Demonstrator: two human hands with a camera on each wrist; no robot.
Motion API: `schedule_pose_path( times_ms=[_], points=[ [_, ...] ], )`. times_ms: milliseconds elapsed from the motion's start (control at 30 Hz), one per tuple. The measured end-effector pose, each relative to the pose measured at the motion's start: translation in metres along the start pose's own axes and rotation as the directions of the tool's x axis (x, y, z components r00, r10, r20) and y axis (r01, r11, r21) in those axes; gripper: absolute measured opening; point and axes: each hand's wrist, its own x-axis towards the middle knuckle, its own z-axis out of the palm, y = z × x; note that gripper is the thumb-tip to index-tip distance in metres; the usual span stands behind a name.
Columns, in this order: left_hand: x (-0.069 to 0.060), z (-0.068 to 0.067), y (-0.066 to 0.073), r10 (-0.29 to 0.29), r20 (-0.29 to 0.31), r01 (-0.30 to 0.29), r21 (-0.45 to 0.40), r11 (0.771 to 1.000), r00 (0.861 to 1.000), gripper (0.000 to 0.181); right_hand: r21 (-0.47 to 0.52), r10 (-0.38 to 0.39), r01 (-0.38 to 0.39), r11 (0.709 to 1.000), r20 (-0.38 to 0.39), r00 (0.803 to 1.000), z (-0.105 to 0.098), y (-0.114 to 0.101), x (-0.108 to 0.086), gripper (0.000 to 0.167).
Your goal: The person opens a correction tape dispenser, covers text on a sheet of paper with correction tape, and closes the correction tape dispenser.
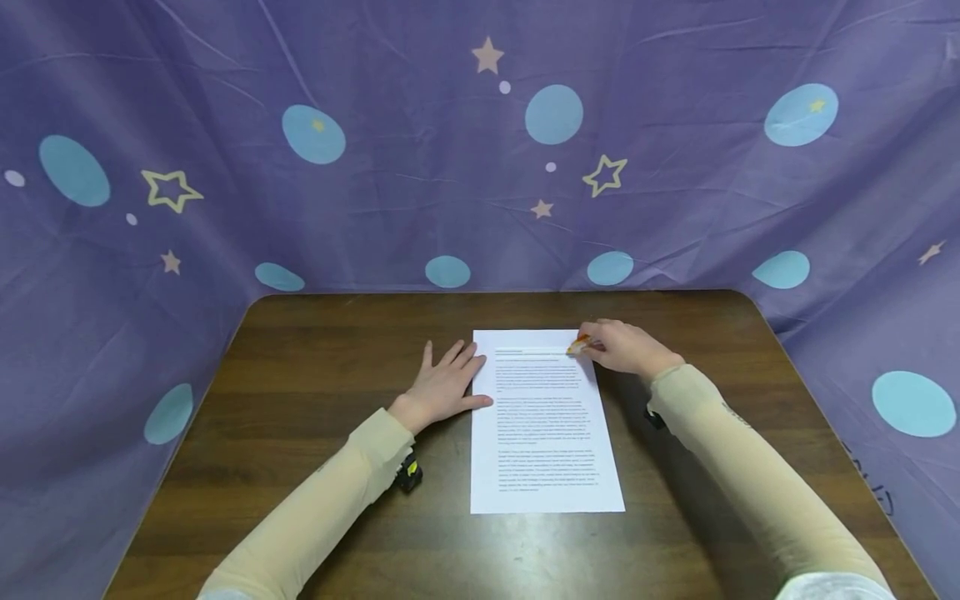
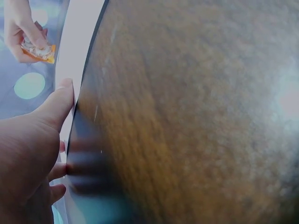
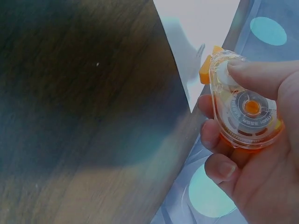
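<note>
A printed sheet of paper (image 1: 543,425) lies on the table, its lines of text facing up. My left hand (image 1: 444,387) rests with spread fingers along the sheet's left edge, the thumb and fingertips on the paper. At the upper right of the sheet, my right hand (image 1: 626,346) grips a correction tape (image 3: 247,105) with a clear case and orange parts. Its tip meets the end of an upper text line in the head view. In the left wrist view the correction tape (image 2: 38,50) shows between the right hand's thumb and fingers.
The brown wooden table (image 1: 337,367) reaches back to a purple curtain (image 1: 420,167) with stars and blue dots, which also hangs at both sides. A small black device (image 1: 408,472) is strapped under the left wrist.
</note>
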Motion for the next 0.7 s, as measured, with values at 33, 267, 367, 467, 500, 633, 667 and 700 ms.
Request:
schedule_pose_path(
  times_ms=[33,267,367,467,500,633,667,700],
  points=[
    [0.000,0.000,0.000,0.000,0.001,0.000,-0.005,1.000,1.000,0.085,-0.002,0.000,0.000,1.000,0.003,1.000,0.000,-0.001,0.000,0.018],
    [0.000,0.000,0.000,-0.007,0.003,0.007,-0.012,1.000,1.000,0.085,0.001,-0.025,0.025,1.000,0.014,1.000,0.001,-0.011,0.004,0.019],
    [0.000,0.000,0.000,-0.011,0.003,0.011,-0.013,1.000,1.000,0.085,0.020,-0.043,0.042,0.999,0.022,0.999,0.004,-0.015,0.008,0.017],
    [-0.001,0.000,0.000,-0.012,0.005,0.012,-0.020,1.000,1.000,0.085,0.039,-0.048,0.047,0.998,0.039,0.998,0.006,-0.019,0.013,0.018],
    [-0.001,0.000,0.000,-0.012,0.006,0.012,-0.024,1.000,1.000,0.085,0.041,-0.052,0.050,0.998,0.042,0.998,0.007,-0.020,0.014,0.018],
    [-0.001,0.000,0.001,-0.011,0.008,0.011,-0.028,1.000,1.000,0.084,0.046,-0.070,0.068,0.997,0.047,0.996,0.009,-0.026,0.020,0.018],
    [-0.001,0.001,0.001,-0.011,0.007,0.012,-0.027,1.000,1.000,0.084,0.045,-0.072,0.070,0.997,0.049,0.996,0.009,-0.027,0.021,0.019],
    [-0.001,0.001,0.001,-0.012,0.007,0.012,-0.025,1.000,1.000,0.084,0.045,-0.073,0.071,0.996,0.051,0.996,0.009,-0.029,0.022,0.020]
  ],
)
